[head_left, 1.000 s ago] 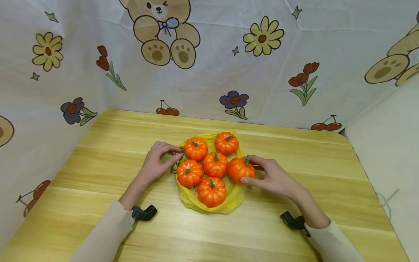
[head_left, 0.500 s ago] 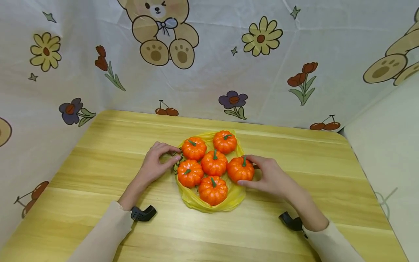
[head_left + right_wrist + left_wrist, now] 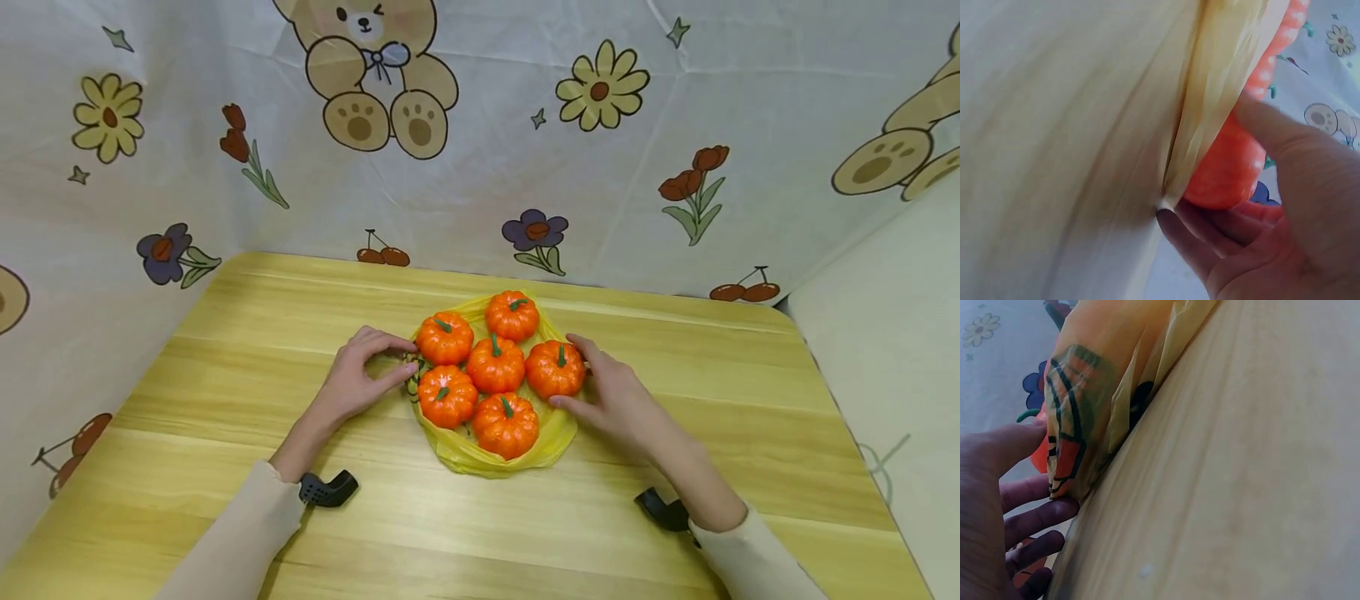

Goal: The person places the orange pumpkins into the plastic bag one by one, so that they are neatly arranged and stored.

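Several orange toy pumpkins [image 3: 496, 364] with green stems sit on a yellow plastic bag [image 3: 472, 461], its edge bunched up around them. At the bag's left edge my left hand [image 3: 360, 372] has thumb and fingers on either side of the printed plastic; the left wrist view shows the plastic [image 3: 1088, 394] between them. On the right, my right hand [image 3: 618, 396] is curled round the rightmost pumpkin [image 3: 553, 371]. In the right wrist view its thumb lies by the bag's rim and that pumpkin [image 3: 1225, 165], with the fingers behind; some contact points are hidden.
Everything stands on a light wooden table [image 3: 450, 542]. A white cloth [image 3: 480, 108] printed with bears and flowers hangs behind and at the left. A pale panel [image 3: 892, 333] borders the right side. Black wrist cameras [image 3: 330, 489] sit on both forearms.
The rightmost pumpkin was tilted in my right hand and now sits upright on the bag. Bag and pumpkins have shifted right and slightly away; my left hand has hardly moved.
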